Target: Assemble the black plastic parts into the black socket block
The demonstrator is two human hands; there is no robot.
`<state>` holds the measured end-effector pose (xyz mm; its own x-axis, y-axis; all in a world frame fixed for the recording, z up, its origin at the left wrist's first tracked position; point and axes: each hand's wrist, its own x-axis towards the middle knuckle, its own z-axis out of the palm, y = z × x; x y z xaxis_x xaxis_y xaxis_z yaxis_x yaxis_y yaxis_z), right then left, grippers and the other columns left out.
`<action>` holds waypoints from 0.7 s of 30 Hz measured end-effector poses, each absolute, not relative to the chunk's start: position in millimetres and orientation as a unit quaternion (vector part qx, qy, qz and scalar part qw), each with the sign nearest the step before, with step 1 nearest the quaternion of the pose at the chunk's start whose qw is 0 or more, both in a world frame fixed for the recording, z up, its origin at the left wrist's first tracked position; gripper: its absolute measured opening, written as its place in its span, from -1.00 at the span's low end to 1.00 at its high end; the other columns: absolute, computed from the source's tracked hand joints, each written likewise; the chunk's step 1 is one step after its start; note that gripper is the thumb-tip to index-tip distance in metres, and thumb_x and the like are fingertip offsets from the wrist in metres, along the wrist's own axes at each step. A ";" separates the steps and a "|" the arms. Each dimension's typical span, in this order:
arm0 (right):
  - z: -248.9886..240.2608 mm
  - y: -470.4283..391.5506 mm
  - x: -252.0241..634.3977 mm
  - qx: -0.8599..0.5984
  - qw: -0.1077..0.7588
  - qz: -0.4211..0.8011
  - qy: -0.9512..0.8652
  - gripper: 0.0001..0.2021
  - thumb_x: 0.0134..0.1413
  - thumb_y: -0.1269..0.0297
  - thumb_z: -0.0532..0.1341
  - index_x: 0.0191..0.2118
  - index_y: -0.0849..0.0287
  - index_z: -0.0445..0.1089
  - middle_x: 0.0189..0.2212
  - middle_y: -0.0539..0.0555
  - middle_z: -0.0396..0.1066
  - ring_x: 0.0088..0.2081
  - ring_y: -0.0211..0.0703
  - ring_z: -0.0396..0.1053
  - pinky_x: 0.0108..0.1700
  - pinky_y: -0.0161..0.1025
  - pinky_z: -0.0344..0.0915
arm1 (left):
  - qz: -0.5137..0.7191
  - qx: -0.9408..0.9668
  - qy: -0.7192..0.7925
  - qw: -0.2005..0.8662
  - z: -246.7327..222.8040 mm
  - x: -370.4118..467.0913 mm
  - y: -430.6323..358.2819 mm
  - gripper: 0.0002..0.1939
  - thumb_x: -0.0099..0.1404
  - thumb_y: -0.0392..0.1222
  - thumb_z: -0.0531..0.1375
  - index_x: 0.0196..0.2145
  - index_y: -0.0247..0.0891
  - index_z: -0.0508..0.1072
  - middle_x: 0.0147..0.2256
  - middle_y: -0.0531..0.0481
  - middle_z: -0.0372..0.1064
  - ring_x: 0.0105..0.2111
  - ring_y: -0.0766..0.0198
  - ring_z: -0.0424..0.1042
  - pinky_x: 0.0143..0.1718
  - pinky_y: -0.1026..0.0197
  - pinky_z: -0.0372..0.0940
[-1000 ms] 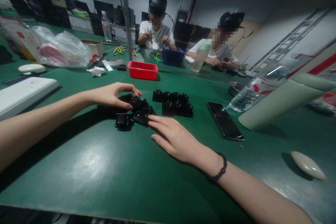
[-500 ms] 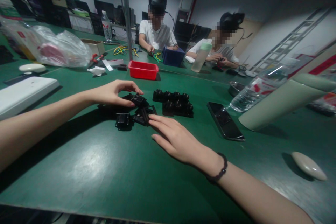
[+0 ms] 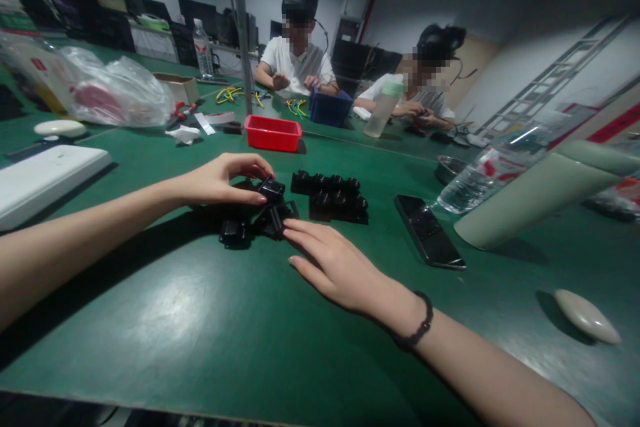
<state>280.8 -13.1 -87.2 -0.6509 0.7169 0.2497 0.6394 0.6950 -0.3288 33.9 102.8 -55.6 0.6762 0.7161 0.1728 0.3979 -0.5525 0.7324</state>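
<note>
Between the thumb and fingers of my left hand (image 3: 230, 178) is a small black plastic part (image 3: 272, 189), gripped above the green table. My right hand (image 3: 330, 253) lies low with fingers stretched out, its fingertips touching a black frame-like piece (image 3: 273, 220). Just left of that piece, another black boxy part (image 3: 234, 232) rests on the table. Behind my right hand stand black parts with round knobs (image 3: 337, 193), set in two rows. The exact kind of these black parts is too dark to make out.
A red tray (image 3: 273, 133) sits beyond my hands. To the right are a phone (image 3: 430, 232), a pale green flask (image 3: 540, 193) and a water bottle (image 3: 480, 167). A white box (image 3: 50, 180) lies at left. Two people sit across the table near a blue bin (image 3: 330, 107).
My left hand has shifted slightly right with the black part, which has turned a little. My right hand stays in place. One person opposite has let go of the coloured wires.
</note>
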 end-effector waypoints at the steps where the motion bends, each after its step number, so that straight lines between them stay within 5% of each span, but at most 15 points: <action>1: -87.0 -13.2 280.7 -0.376 0.182 0.106 -0.902 -0.60 0.31 0.26 0.07 0.19 0.27 0.29 0.22 0.29 0.27 0.24 0.01 0.24 0.23 0.08 0.26 | 0.233 0.849 0.328 0.343 -55.6 34.5 101.9 -0.48 0.08 0.10 0.33 -0.08 -0.24 0.44 -0.07 -0.11 0.47 -0.07 0.09 0.44 0.04 0.08 0.31; 21: -87.3 -12.6 280.9 -0.382 0.171 0.096 -0.903 -0.60 0.32 0.25 0.08 0.19 0.30 0.29 0.21 0.28 0.28 0.22 0.02 0.26 0.23 0.05 0.26 | 0.246 0.847 0.317 0.348 -53.7 39.5 95.1 -0.45 0.09 0.10 0.33 -0.03 -0.24 0.44 -0.09 -0.10 0.49 -0.07 0.07 0.45 0.05 0.05 0.32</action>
<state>280.9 -12.6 -87.3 -0.6498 0.7225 0.2362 0.6571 0.6901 -0.3032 39.5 95.1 -53.7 0.6772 0.7093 0.1959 0.3662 -0.5557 0.7464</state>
